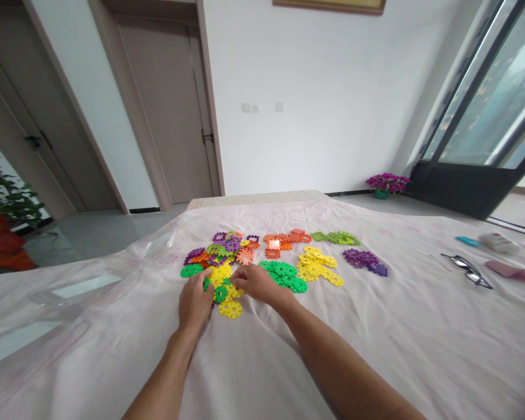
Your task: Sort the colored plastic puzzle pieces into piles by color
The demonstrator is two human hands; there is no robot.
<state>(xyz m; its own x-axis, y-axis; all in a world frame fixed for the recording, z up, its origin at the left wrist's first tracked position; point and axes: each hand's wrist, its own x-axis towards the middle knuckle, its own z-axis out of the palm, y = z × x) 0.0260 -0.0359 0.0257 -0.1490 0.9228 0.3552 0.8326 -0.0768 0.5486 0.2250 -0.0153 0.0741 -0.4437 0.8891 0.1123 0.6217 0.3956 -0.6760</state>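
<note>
A mixed pile of flat plastic notched building pieces lies in front of me, with yellow notched discs (230,309), a green notched disc (220,293) and purple and orange square pieces behind them. My left hand (195,300) rests at the pile's left side, thumb and fingers apart, touching the yellow and green discs. From the right, my right hand (259,284) reaches over the same discs. Its fingers are curled together at the tips, and whatever they pinch is too small to make out.
Sorted by colour to the right lie green discs (284,275), yellow discs (317,265), orange squares (284,240), light green pieces (339,237) and purple pieces (363,261). Glasses (468,271) and a tissue pack (499,242) are far right. Clear plastic packaging (83,286) lies left on the cloth.
</note>
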